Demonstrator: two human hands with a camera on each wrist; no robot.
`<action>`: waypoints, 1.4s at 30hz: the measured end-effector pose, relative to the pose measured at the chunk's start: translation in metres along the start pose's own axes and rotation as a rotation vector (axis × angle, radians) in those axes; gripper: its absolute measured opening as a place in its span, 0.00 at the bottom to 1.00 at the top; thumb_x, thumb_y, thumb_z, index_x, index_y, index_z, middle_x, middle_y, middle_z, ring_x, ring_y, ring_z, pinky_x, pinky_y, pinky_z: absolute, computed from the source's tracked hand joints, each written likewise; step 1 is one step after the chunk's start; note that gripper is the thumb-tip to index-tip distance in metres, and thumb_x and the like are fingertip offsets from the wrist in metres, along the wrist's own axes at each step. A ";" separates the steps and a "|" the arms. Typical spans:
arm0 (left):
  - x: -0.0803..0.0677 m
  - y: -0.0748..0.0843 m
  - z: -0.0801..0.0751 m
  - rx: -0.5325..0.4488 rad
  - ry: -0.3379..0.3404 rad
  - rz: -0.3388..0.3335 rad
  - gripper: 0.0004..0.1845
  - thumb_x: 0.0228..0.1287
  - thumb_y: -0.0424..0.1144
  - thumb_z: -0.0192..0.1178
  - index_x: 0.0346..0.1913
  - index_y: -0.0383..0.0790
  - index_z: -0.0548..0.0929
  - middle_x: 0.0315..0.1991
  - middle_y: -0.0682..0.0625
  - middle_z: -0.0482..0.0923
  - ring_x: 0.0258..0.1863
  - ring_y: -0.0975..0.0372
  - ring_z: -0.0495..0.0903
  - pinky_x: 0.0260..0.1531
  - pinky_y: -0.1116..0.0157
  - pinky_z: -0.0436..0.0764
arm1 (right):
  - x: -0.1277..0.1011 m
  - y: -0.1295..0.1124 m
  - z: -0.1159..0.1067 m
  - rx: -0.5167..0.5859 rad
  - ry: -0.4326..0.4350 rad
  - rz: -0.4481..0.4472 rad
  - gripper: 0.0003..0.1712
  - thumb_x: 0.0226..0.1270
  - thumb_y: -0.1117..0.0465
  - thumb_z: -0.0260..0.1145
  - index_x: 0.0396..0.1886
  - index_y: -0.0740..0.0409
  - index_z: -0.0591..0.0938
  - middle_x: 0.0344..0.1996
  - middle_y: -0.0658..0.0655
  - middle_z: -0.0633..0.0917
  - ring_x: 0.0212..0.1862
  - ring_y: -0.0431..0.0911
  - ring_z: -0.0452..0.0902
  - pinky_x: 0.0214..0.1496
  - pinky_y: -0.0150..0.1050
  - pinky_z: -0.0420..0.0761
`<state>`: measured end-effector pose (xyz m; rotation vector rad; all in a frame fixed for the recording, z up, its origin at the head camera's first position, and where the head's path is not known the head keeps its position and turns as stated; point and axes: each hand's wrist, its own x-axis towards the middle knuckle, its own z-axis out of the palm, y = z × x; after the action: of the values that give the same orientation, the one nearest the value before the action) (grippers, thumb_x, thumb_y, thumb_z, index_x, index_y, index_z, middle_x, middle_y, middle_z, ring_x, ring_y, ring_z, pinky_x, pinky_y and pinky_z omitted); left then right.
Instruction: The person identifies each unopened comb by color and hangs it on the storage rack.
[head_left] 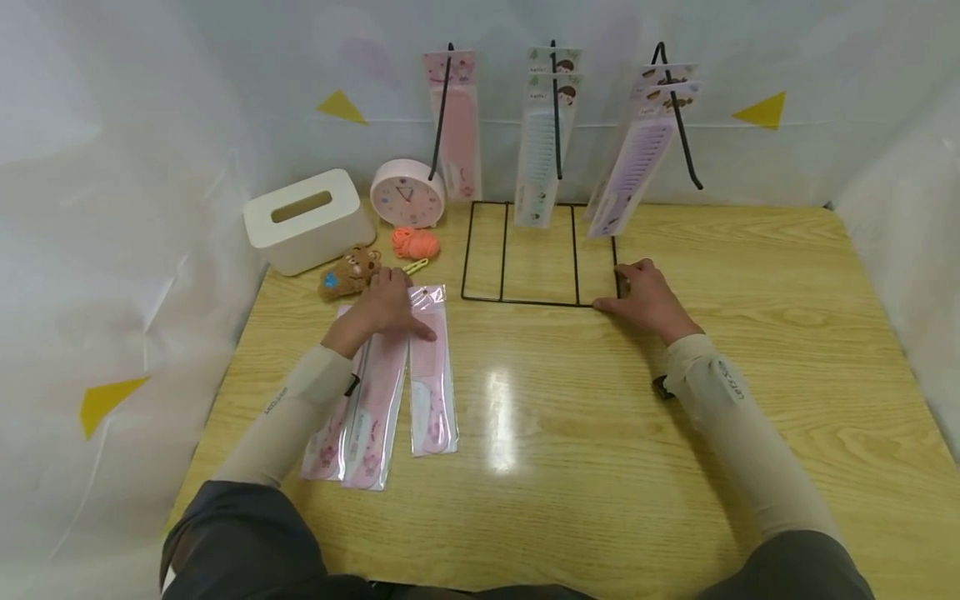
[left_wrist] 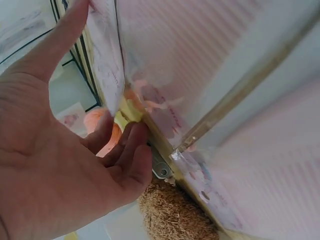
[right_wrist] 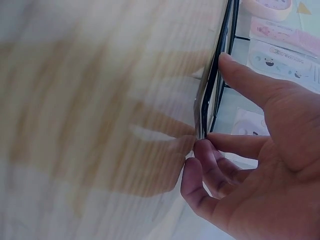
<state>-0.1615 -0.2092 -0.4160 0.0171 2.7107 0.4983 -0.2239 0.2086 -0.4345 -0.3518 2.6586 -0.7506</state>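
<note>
So from my end of the feed, the pink comb packet (head_left: 429, 371) lies flat on the wooden table (head_left: 525, 517), around 8 o'clock from the black wire frame (head_left: 540, 303); the left hand (head_left: 384, 307) sits at its 11 o'clock, thumb resting on the packet and the other fingers bent near its top end; honestly can't tell whether they're pinching it or just touching. Two more pink packets (head_left: 382, 400) lie side by side at its 8 o'clock, partly under that hand and wrist; a small yellow clip (head_left: 416, 267) is just past the packet's top at 12, with a ball of orange yarn (head_left: 416, 243) right beyond; the brown plush bear (head_left: 348, 273) is at about 10:30, close to the left fingers.

Over at the frame's 4 o'clock, I've got the right hand (head_left: 645, 300) pinching the near corner, thumb by the front rod, bent fingers on the side rod.

Further out, the white tissue box (head_left: 311, 221) is at 10:30 from the packet, behind the bear, and a pink clock (head_left: 407, 193) is near 12, past the yarn; up the back, three black hooks (head_left: 557, 125) carry more combs: a pink pack (head_left: 460, 125) at the frame's 11, green packs (head_left: 538, 150) at 12, purple packs (head_left: 637, 162) at about 1; yellow triangles (head_left: 763, 111) dot the pale wall sheeting (head_left: 825, 50).
</note>
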 end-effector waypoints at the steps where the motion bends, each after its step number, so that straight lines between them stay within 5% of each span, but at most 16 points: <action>1: 0.000 0.000 -0.001 -0.038 -0.001 -0.004 0.56 0.38 0.58 0.82 0.63 0.31 0.64 0.58 0.34 0.66 0.59 0.42 0.68 0.61 0.46 0.72 | 0.000 0.000 0.000 0.000 0.001 0.001 0.51 0.67 0.44 0.69 0.76 0.70 0.58 0.64 0.76 0.62 0.61 0.68 0.63 0.63 0.65 0.68; 9: -0.003 0.005 -0.012 -0.372 0.049 0.034 0.54 0.54 0.40 0.77 0.75 0.32 0.50 0.55 0.32 0.76 0.51 0.45 0.79 0.50 0.52 0.80 | -0.001 -0.001 -0.002 0.000 0.008 0.004 0.50 0.67 0.46 0.70 0.75 0.72 0.59 0.63 0.76 0.63 0.59 0.67 0.65 0.62 0.64 0.69; 15: -0.015 0.016 -0.030 -0.626 0.089 0.066 0.25 0.68 0.40 0.66 0.64 0.32 0.75 0.50 0.40 0.78 0.42 0.54 0.79 0.38 0.62 0.83 | -0.002 0.000 -0.002 -0.003 0.011 0.008 0.51 0.66 0.46 0.70 0.75 0.72 0.59 0.64 0.76 0.62 0.59 0.67 0.64 0.63 0.65 0.69; 24: -0.044 0.040 -0.059 -0.726 0.244 0.136 0.16 0.71 0.42 0.63 0.56 0.36 0.83 0.46 0.44 0.84 0.39 0.58 0.80 0.37 0.64 0.83 | 0.000 0.001 -0.001 -0.010 0.015 0.001 0.50 0.67 0.45 0.70 0.75 0.72 0.59 0.64 0.76 0.62 0.60 0.68 0.64 0.63 0.65 0.68; 33: -0.075 0.059 -0.086 -0.901 0.408 0.339 0.15 0.67 0.37 0.66 0.51 0.31 0.85 0.38 0.49 0.86 0.33 0.63 0.80 0.33 0.71 0.83 | 0.001 0.002 0.001 -0.012 0.014 -0.003 0.50 0.67 0.45 0.70 0.75 0.72 0.59 0.63 0.76 0.63 0.60 0.68 0.64 0.63 0.65 0.68; 36: -0.080 0.065 -0.092 -0.916 0.438 0.385 0.14 0.66 0.34 0.67 0.49 0.29 0.85 0.36 0.49 0.86 0.31 0.63 0.81 0.31 0.71 0.83 | 0.001 0.001 0.001 -0.006 0.014 -0.004 0.50 0.67 0.45 0.70 0.75 0.72 0.59 0.64 0.76 0.62 0.60 0.68 0.64 0.63 0.65 0.68; 42: -0.077 0.073 -0.097 -0.948 0.440 0.375 0.13 0.66 0.35 0.67 0.50 0.31 0.85 0.37 0.48 0.86 0.31 0.62 0.81 0.30 0.71 0.83 | -0.001 -0.001 0.000 -0.002 0.014 -0.008 0.50 0.67 0.46 0.70 0.75 0.73 0.59 0.64 0.77 0.62 0.60 0.68 0.64 0.63 0.65 0.68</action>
<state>-0.1301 -0.1804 -0.2787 0.1766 2.5596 2.0389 -0.2230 0.2075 -0.4339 -0.3593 2.6725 -0.7556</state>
